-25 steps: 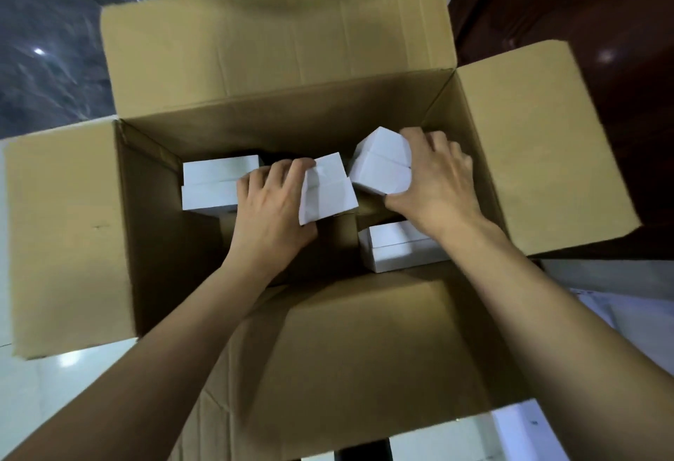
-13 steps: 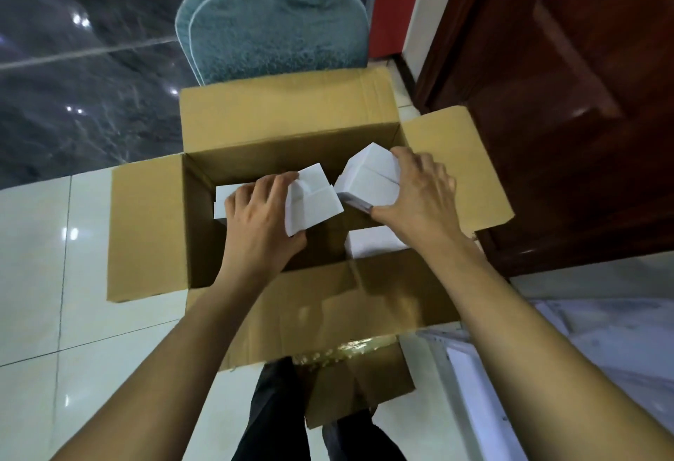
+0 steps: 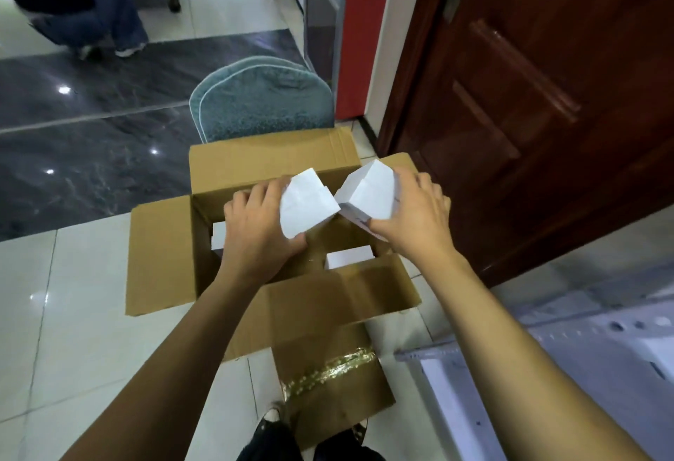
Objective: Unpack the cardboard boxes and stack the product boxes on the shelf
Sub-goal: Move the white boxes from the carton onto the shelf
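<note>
— What are the hands doing?
— The left hand (image 3: 257, 227) has its fingers (image 3: 251, 195) curled over the top of a white product box (image 3: 306, 205), thumb under its lower edge. The right hand (image 3: 412, 212) grips a second white box (image 3: 368, 192), fingers wrapped over its far side. The two boxes are tilted, almost touching, above the open cardboard box (image 3: 277, 165).
— Anything left inside?
— Two more white boxes: one (image 3: 219, 242) at the left wall, partly behind the left hand, one (image 3: 348, 258) near the front right.
— And the room?
— The carton sits on a pale tiled floor (image 3: 73, 278), a teal mat (image 3: 262, 103) behind it, a dark wooden door (image 3: 547, 96) to the right, a white metal shelf frame (image 3: 474, 406) lower right.
</note>
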